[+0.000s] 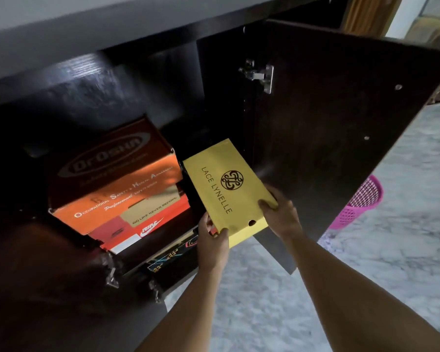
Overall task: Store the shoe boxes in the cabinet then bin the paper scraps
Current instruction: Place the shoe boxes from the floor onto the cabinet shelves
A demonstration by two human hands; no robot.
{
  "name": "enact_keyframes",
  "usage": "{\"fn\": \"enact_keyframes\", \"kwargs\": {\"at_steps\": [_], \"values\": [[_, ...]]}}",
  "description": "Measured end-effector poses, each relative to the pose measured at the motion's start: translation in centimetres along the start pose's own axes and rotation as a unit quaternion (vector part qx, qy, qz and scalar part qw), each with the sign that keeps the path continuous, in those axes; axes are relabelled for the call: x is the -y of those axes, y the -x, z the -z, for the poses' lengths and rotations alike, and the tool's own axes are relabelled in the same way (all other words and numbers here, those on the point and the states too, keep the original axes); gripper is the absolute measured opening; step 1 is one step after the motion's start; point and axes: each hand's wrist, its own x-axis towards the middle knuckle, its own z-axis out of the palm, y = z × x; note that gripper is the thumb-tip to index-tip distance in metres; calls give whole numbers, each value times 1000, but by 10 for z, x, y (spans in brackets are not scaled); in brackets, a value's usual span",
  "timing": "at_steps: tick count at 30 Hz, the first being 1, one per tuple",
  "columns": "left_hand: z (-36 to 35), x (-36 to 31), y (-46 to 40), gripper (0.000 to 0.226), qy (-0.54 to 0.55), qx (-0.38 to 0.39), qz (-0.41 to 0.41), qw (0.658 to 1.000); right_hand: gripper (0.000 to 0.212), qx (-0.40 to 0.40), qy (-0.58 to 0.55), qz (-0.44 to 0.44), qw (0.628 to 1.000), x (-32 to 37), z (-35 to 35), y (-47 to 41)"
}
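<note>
A yellow shoe box (226,186) marked LACE LYNELLE is held at the mouth of the dark cabinet (92,92), its far end inside, to the right of the stack. My left hand (211,237) grips its near left corner and my right hand (280,212) grips its near right edge. Inside the cabinet an orange shoe box (117,179) lies on top of a red Nike shoe box (137,229). Under them sits a dark patterned box (173,257). No paper scraps show in this view.
The cabinet's right door (341,123) stands open beside the yellow box, with a metal hinge (259,74) near its top. A pink plastic basket (358,204) stands on the marbled floor (391,250) behind that door. The left door (48,288) hangs open at lower left.
</note>
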Motion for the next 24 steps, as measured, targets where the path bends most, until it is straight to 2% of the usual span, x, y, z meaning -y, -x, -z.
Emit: {"fn": "enact_keyframes", "kwargs": {"at_steps": [5, 7, 10, 13, 17, 21, 24], "values": [[-9, 1, -64, 76, 92, -49, 14, 994, 23, -18, -86, -5, 996, 9, -27, -69], [-12, 2, -91, 76, 109, -61, 4, 992, 28, -17, -125, -22, 992, 6, -44, -93], [-14, 6, -128, 75, 59, -60, -32, 996, 40, 1, -130, -13, 991, 1, -72, -114], [-15, 12, -167, 76, 7, -49, -79, 996, 45, -19, -118, 2, 993, 3, -92, -130], [-14, 13, -201, 91, -66, -14, -110, 992, 40, -20, -104, 11, 994, 13, -108, -159], [-13, 8, -220, 82, -117, -37, -116, 986, 34, 19, -55, 37, 998, 25, -124, -171], [-16, 11, -222, 86, -160, -41, -159, 973, 35, 37, -46, 36, 998, 27, -128, -174]]}}
